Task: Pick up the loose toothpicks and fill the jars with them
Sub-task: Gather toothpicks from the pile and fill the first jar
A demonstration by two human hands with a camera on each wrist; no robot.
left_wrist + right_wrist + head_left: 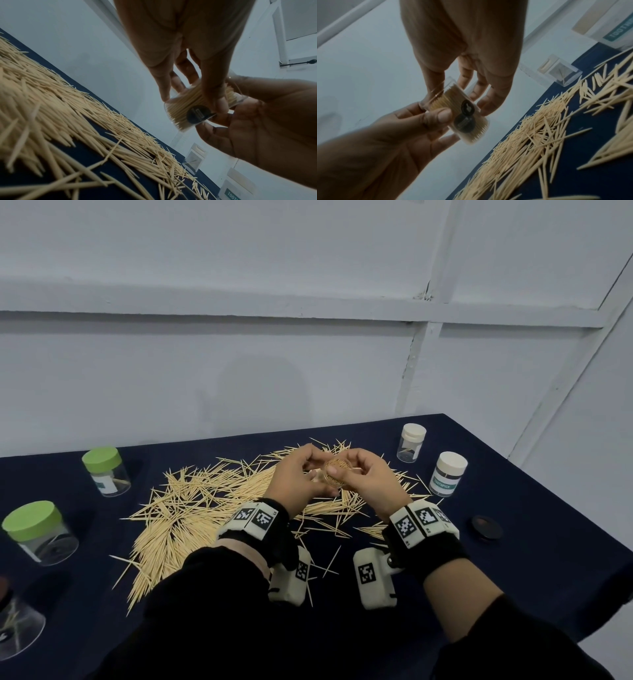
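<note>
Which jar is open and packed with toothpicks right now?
The clear jar held up between the left hand and right hand: lidless, crammed. The jars standing on the table are capped and nearly empty.

Clear plastic jar with cream lid (pixel 448 474), at two o'clock on the dark blue counter (pixel 513 542): teal label band reading "TOOTHPICK", small and only just legible in the head view. Left wrist view shows "TOOT" of the same band (pixel 232 193); right wrist view shows "TOOTH" (pixel 618 31). Black-and-white square code markers on white wrist-worn camera housings (pixel 255 517): not readable as text.
</note>
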